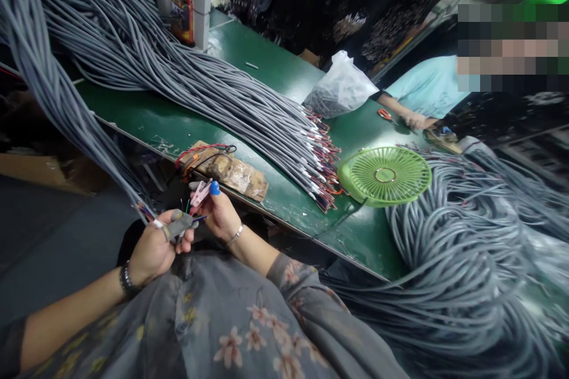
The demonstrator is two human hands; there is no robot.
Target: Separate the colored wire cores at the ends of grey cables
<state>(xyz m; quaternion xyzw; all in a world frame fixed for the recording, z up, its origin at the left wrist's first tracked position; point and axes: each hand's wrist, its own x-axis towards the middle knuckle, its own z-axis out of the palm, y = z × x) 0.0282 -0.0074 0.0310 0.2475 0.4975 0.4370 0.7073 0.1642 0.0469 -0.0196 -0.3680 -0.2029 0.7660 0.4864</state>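
My left hand (155,246) is closed round the end of a grey cable (142,210), with grey coverings on some of its fingers. Thin coloured wires (190,208) fan out of that end towards my other hand. My right hand (222,216), a blue wrap on its thumb, grips a small pink clip-like tool (201,192) beside the wires. Whether the tool touches a wire, I cannot tell. Just beyond, a worn wooden block (242,177) with a lump and red and black leads sits at the table edge.
A long bundle of grey cables (231,100) crosses the green table (155,115). A green fan (384,174) stands right of their stripped ends. Coiled cables (448,237) lie farther right. Behind are a plastic bag (340,86) and a co-worker's hand (415,120).
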